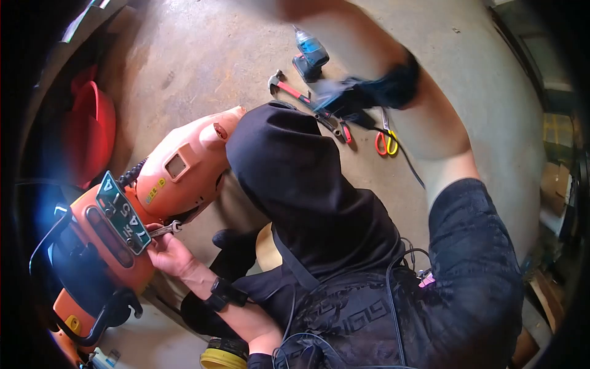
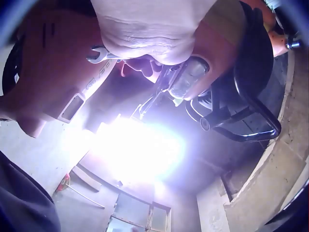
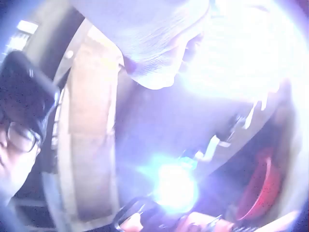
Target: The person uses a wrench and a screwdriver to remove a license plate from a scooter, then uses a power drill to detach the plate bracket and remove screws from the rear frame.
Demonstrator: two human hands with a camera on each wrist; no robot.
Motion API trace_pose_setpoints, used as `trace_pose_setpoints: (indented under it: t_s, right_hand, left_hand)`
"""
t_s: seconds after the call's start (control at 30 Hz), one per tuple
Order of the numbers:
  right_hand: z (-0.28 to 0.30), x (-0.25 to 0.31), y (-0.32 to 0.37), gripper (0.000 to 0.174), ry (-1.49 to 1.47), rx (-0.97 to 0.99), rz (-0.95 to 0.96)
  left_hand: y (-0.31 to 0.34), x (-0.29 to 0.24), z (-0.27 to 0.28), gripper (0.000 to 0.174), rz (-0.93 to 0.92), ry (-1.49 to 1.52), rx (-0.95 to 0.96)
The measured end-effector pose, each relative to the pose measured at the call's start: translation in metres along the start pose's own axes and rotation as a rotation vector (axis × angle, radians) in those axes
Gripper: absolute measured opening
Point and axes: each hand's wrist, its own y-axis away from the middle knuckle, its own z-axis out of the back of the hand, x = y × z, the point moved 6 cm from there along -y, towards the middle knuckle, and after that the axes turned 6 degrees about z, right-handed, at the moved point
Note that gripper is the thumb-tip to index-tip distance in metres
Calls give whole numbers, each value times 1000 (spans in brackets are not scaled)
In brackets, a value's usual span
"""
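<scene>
My left hand [image 1: 167, 251] grips a small silver wrench [image 1: 169, 229] at the rear of an orange scooter [image 1: 184, 166], just right of its green licence plate [image 1: 123, 213]. In the left wrist view the wrench's open end [image 2: 98, 55] sticks out past the palm [image 2: 145, 29], against the orange body. My right arm is raised across the top of the head view, and its hand [image 1: 300, 11] is a blur at the frame's edge, above the tools on the floor. The right wrist view shows only a blurred palm [image 3: 154, 48] in glare, with the fingers hidden.
On the concrete floor lie a hammer [image 1: 286, 87], a blue cordless drill [image 1: 311, 53], red-handled pliers [image 1: 342, 127] and orange-and-yellow scissors [image 1: 386, 142]. A red tub [image 1: 92, 129] stands at the left. My black-clad knee [image 1: 295, 166] fills the middle.
</scene>
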Motion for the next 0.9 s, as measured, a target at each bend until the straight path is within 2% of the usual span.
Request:
trace_pose_setpoints:
  t_s: [0.07, 0.1, 0.13, 0.17, 0.2, 0.23, 0.27, 0.3, 0.37, 0.4, 0.47, 0.53, 0.6, 0.67, 0.7, 0.73, 0.77, 0.8, 0.83, 0.87, 0.9]
  right_hand:
    - [-10, -191, 33, 32, 19, -64, -298]
    - [-24, -225, 52, 35, 26, -95, -447]
    - [-14, -224, 95, 36, 225, 14, -634]
    - [-57, -294, 187, 38, 284, 116, -819]
    - [-77, -296, 248, 40, 235, 529, -1079]
    - [-93, -282, 298, 40, 266, 700, -1147]
    - [-122, -283, 359, 41, 229, 876, -1128]
    - [-142, -267, 396, 49, 190, 984, -1220]
    - [-182, -256, 462, 69, 117, 1044, -1419]
    - [-196, -250, 485, 74, 12, 1016, -1505]
    - [-193, -226, 468, 72, 288, 870, -1512]
    - [-204, -236, 484, 71, 105, 828, -1528]
    - [-206, -236, 488, 45, -63, 774, -1499]
    - [-213, -257, 517, 33, -102, 873, -1416]
    - [-198, -255, 505, 37, -36, 808, -1336]
    - [-188, -258, 501, 36, -176, 785, -1463]
    - [-160, -238, 466, 33, -394, 480, -1557]
    - [-122, -203, 384, 29, -322, 511, -1355]
    - [-110, -218, 376, 26, -214, 280, -1163]
    - [-94, -205, 328, 20, -511, 95, -1112]
    - [-81, -215, 313, 17, -704, 9, -1339]
  left_hand:
    - [1, -1, -2, 27, 4, 4, -30]
    - [3, 0, -7, 27, 16, 23, -23]
    - [4, 0, -11, 26, 25, 42, -15]
    - [4, -1, -11, 26, 27, 34, -12]
    - [6, -2, -13, 26, 20, 26, -20]
    - [8, 0, -16, 25, 13, 17, -13]
    - [10, 0, -19, 25, 2, 2, -2]
    - [10, 0, -18, 25, -6, 12, -20]
    - [9, -1, -14, 25, 9, 14, -36]
    - [9, -1, -16, 25, 30, 27, -39]
    - [10, 2, -21, 25, 49, 22, -24]
    - [11, -1, -20, 29, 26, 8, -57]
    - [9, -3, -15, 29, 28, 23, -69]
    - [8, -1, -12, 29, 0, 68, -86]
    - [6, 9, -18, 29, 150, 222, -18]
    - [8, 13, -23, 28, 272, 369, 50]
    - [8, 11, -21, 28, 181, 319, 3]
    - [7, 10, -22, 28, 73, 271, -48]
    - [7, 12, -23, 28, 77, 276, -52]
    - [10, 11, -22, 29, -8, 246, -52]
    - [9, 11, -22, 30, -36, 260, -79]
